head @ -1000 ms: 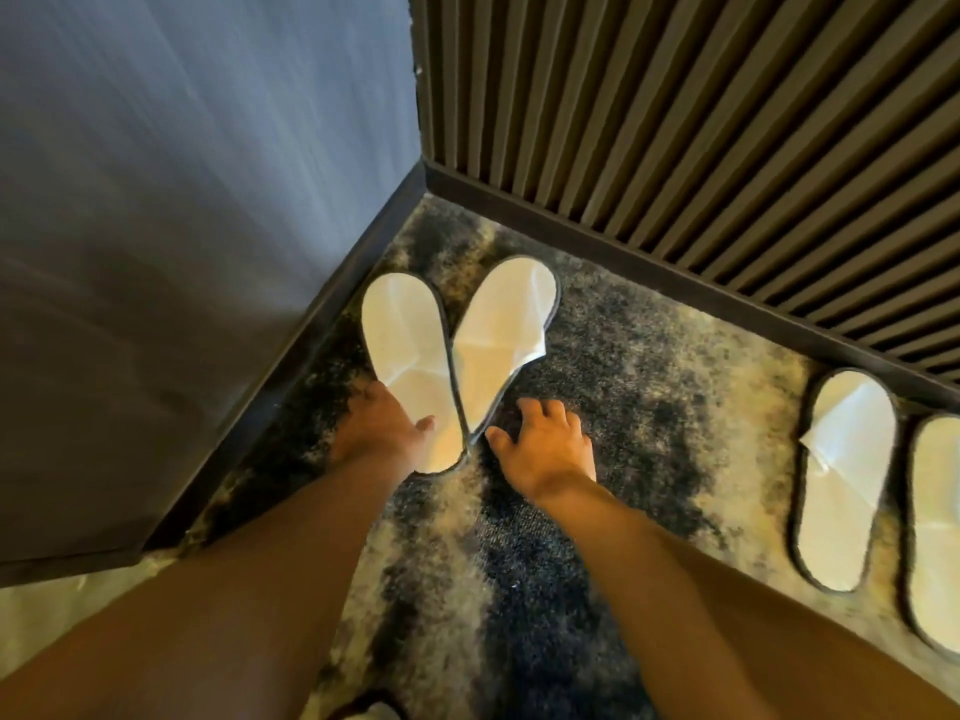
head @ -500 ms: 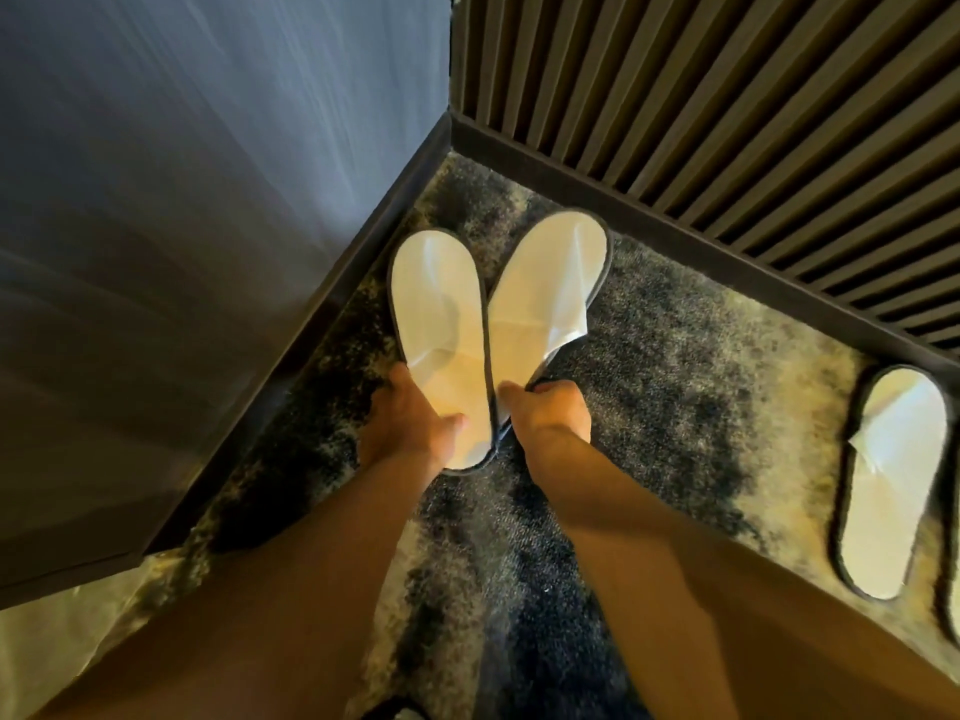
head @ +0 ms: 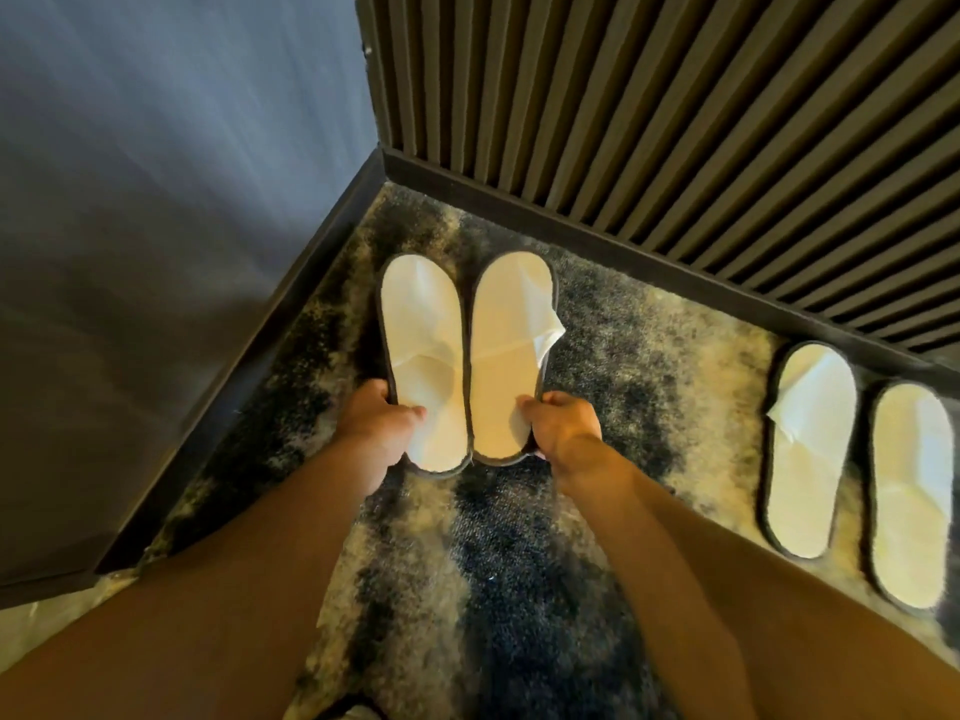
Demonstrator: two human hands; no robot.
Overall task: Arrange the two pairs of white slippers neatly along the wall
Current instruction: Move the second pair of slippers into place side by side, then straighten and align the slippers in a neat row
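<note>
We looked down at a mottled dark and pale carpet [head: 519, 589] that ran into a corner between a smooth grey wall [head: 156, 200] and a ribbed slatted wall [head: 675, 122]. Near that corner of the carpet, our left hand [head: 376, 418] was closed around the heel end of the left slipper [head: 423, 356], thumb on its insole and fingers curled under its outer edge. Our right hand [head: 563, 420] gripped the heel end of the right slipper [head: 506, 350] in the same way. The two white slippers sat side by side, edges touching, toes pointing toward the slatted wall but short of its dark skirting [head: 623, 241]. Whether they rested on the carpet or were raised just off it, we could not tell. Well apart, by the right edge of the carpet, the second pair [head: 857, 459] lay side by side with toes close to the same skirting. We judged the slippers light, thin and floppy, with soft fabric uppers that crease easily, so holding the firmer sole rim at the heel seemed the safest grip.
</note>
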